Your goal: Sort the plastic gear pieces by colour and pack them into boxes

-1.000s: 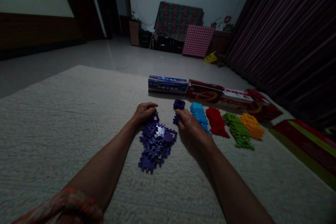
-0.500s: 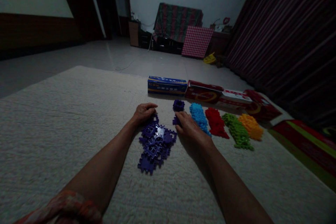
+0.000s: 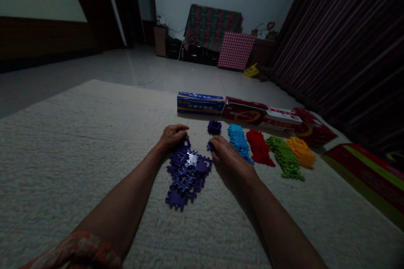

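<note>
A loose heap of purple interlocking plastic tiles (image 3: pixel 189 172) lies on the pale quilted mat in front of me. At its far left end, my left hand (image 3: pixel 173 135) has its fingers curled over a purple tile (image 3: pixel 187 143); the fingertips are partly hidden. My right hand (image 3: pixel 223 150) is closed, thumb and fingers on another purple tile (image 3: pixel 209 146) that is mostly covered by the hand. Just beyond it stands a small purple stack of tiles (image 3: pixel 214 127), apart from both hands.
Right of my hand lie rows of light blue tiles (image 3: pixel 238 143), red tiles (image 3: pixel 259 147), green tiles (image 3: pixel 285 157) and orange tiles (image 3: pixel 301 151). Behind them stand a blue box (image 3: pixel 200 104) and dark red boxes (image 3: pixel 244 111). A red-green box (image 3: pixel 366 172) sits at right.
The fingers of my right hand have shifted slightly over the purple tile. My left hand and the heap look unchanged.
</note>
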Tool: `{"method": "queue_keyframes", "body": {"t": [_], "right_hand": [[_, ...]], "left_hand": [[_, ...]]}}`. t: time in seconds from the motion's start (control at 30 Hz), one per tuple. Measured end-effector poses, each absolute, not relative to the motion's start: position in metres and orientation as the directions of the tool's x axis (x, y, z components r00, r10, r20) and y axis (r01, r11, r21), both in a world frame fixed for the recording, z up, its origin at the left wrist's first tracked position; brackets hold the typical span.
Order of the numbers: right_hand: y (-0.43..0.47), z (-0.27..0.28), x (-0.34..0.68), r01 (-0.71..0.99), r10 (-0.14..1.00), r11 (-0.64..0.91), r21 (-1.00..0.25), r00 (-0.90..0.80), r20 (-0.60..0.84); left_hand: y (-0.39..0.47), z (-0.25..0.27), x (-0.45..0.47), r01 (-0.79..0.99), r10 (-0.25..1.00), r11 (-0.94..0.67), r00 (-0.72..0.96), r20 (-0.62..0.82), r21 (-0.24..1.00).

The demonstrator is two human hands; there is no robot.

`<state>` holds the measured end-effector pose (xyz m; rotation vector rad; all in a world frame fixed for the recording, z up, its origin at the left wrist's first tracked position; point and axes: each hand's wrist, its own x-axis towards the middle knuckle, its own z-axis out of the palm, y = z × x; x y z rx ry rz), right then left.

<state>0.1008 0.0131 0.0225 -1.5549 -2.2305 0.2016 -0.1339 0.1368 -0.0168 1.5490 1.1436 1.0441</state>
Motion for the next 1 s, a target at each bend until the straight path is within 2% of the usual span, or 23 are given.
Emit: {"method": "queue_keyframes", "body": {"t": [0.2,0.3,0.63,0.83,1.0], "right_hand": [[0.057,0.036,0.115,0.859,0.888,0.414,-0.302,-0.308,0.34],[0.084,0.04,0.125,0.876,0.89,0.384,-0.292,-0.267,0.37],[0.117,0.04,0.128,0.924,0.911,0.312,-0.222,-0.224,0.347],[0.093,0.041,0.112,0.838,0.84,0.455,-0.302,-0.292,0.456],[0.075,0.02,0.079,0.676,0.812,0.575,-0.46,-0.405,0.42]], "left_hand": [[0.136,-0.016,-0.134,0.207,0.973,-0.153,0.205,0.11,0.966],[0.136,-0.015,-0.134,0.219,0.972,-0.162,0.205,0.117,0.962],[0.137,-0.016,-0.133,0.138,0.976,-0.116,0.2,0.087,0.984],[0.136,-0.004,-0.134,-0.021,0.994,-0.039,0.103,0.041,0.999],[0.137,0.004,-0.135,-0.235,1.0,0.025,0.003,-0.025,0.972]]}}
